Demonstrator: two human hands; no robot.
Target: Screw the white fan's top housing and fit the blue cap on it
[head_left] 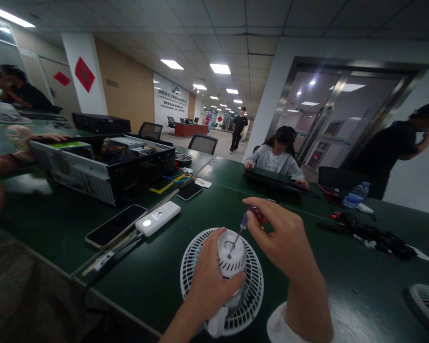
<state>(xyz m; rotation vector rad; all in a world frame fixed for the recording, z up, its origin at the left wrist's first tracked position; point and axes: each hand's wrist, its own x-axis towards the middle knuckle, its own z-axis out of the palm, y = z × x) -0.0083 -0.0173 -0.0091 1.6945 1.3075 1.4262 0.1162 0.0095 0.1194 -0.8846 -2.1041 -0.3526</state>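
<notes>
A white electric fan (232,269) lies face down on the green table, its motor housing pointing up and its round slotted grille (254,295) spread beneath. My left hand (209,274) is wrapped round the side of the housing. Pinched in the fingers of my right hand (277,228) is a screwdriver (243,221) with a translucent purple handle. Its thin shaft slants down to a small screw hole on the top of the housing, where the tip appears to touch.
Left of the fan lie a white power bank (160,216) with a cable, a phone (116,226) and a second phone (190,191). An opened computer case (103,166) stands behind them. At right are a water bottle (357,195), black straps (372,233) and another white grille (427,305). A person (277,155) sits across the table.
</notes>
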